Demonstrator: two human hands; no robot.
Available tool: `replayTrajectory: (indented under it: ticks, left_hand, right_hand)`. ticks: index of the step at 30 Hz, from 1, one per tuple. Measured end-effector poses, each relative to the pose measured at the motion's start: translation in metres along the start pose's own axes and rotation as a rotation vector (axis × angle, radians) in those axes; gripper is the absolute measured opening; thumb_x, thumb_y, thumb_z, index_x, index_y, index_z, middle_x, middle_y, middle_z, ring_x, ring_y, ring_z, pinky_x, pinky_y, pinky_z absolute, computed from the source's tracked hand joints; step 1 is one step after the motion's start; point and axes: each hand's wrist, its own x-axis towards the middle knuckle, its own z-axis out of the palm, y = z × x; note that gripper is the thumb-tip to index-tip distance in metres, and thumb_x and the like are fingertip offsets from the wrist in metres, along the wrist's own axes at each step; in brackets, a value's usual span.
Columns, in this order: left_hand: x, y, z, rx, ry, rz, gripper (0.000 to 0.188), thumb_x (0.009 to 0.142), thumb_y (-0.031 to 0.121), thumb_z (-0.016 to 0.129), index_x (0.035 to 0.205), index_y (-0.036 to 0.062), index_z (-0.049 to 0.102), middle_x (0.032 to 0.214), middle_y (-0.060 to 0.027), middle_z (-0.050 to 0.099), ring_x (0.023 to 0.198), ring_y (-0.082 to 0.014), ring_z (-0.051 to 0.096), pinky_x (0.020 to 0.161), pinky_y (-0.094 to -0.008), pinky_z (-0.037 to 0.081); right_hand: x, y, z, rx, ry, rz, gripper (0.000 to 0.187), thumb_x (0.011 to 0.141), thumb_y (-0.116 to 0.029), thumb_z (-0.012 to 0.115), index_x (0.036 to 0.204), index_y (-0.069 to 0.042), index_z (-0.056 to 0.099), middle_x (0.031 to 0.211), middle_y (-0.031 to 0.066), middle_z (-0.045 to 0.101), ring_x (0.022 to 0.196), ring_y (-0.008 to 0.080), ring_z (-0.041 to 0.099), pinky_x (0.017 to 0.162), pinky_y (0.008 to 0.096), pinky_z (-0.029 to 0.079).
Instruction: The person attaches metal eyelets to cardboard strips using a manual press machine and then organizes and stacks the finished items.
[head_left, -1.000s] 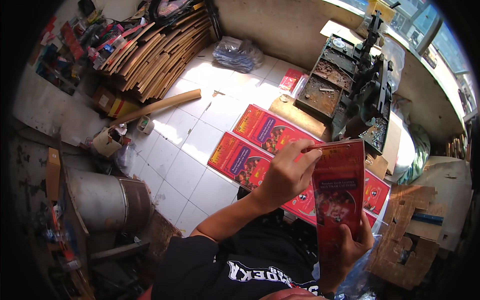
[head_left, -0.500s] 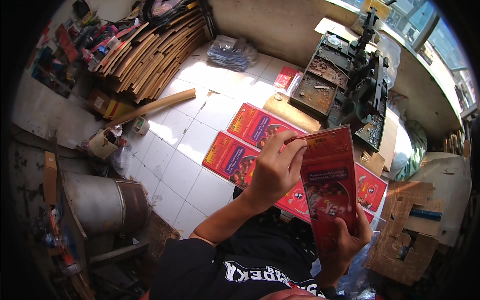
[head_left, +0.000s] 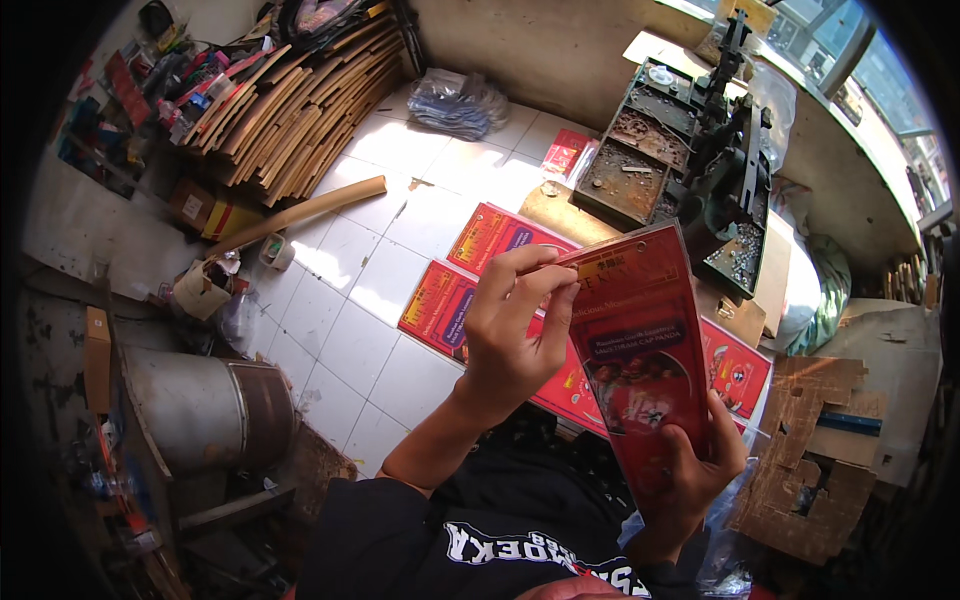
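Observation:
In my right hand [head_left: 695, 470] is a long red printed card in a glossy clear plastic sleeve [head_left: 640, 360], held tilted above the floor. The right thumb lies across its front, with the fingers around the right edge. My left hand [head_left: 520, 325] is closed in a pinch at the sleeve's upper left edge; the exact contact is partly hidden by the fingers. More red printed cards [head_left: 437, 305] lie on the tiles beneath, partly covered by my hands and the held one.
A dark metal machine [head_left: 725, 190] with parts trays [head_left: 635, 140] stands at right. Stacked brown boards [head_left: 290, 110] lean at far left, near a cardboard tube [head_left: 310, 213]. Plastic bags [head_left: 455, 103] lie at the back. Torn cardboard [head_left: 805, 460] is at right, a metal drum [head_left: 190, 400] at left.
The sleeved card has shifted left and its face has turned more toward view. My left hand has moved left and slightly down, still pinched at the upper edge. The right hand keeps its grip.

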Motion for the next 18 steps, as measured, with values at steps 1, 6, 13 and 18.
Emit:
replayTrajectory:
  ticks: [1,6,13,18]
  left_hand:
    - [0.001,-0.001,-0.003,-0.025,0.006,0.001,0.017,0.083,-0.004,0.071,0.099,0.0012,0.064,0.103,-0.0135,0.063,0.089,-0.022,0.065,0.078,-0.0307,0.054]
    - [-0.003,-0.004,-0.005,-0.752,0.066,-0.4,0.024,0.089,-0.005,0.066,0.111,-0.0006,0.057,0.104,-0.0107,0.064,0.093,-0.0142,0.064,0.085,-0.0268,0.053]
    - [-0.003,-0.006,-0.018,-1.019,0.009,-0.64,0.028,0.09,-0.007,0.058,0.116,0.0004,0.051,0.108,-0.0128,0.064,0.102,-0.0161,0.063,0.094,-0.0316,0.051]
    - [-0.003,-0.011,-0.019,-1.029,0.011,-0.665,0.028,0.088,-0.006,0.06,0.113,0.002,0.052,0.108,-0.0105,0.063,0.099,-0.0127,0.062,0.09,-0.0284,0.05]
  right_hand:
    - [0.0,-0.002,0.002,-0.004,0.005,0.004,0.061,0.057,0.002,0.088,0.115,0.002,0.068,0.102,0.0181,0.073,0.093,0.024,0.071,0.084,0.0328,0.055]
    - [0.003,0.0,0.004,0.045,-0.018,-0.056,0.062,0.056,0.002,0.089,0.115,0.001,0.069,0.097,0.0151,0.073,0.087,0.0199,0.07,0.079,0.0301,0.055]
    - [0.009,-0.005,0.009,0.027,-0.071,-0.144,0.062,0.056,0.002,0.088,0.115,0.001,0.068,0.084,0.0129,0.071,0.074,0.0171,0.067,0.068,0.0279,0.051]
    - [0.013,-0.01,0.01,-0.038,-0.075,-0.216,0.061,0.055,0.001,0.088,0.113,0.001,0.069,0.077,0.0133,0.068,0.066,0.0192,0.065,0.062,0.0286,0.049]
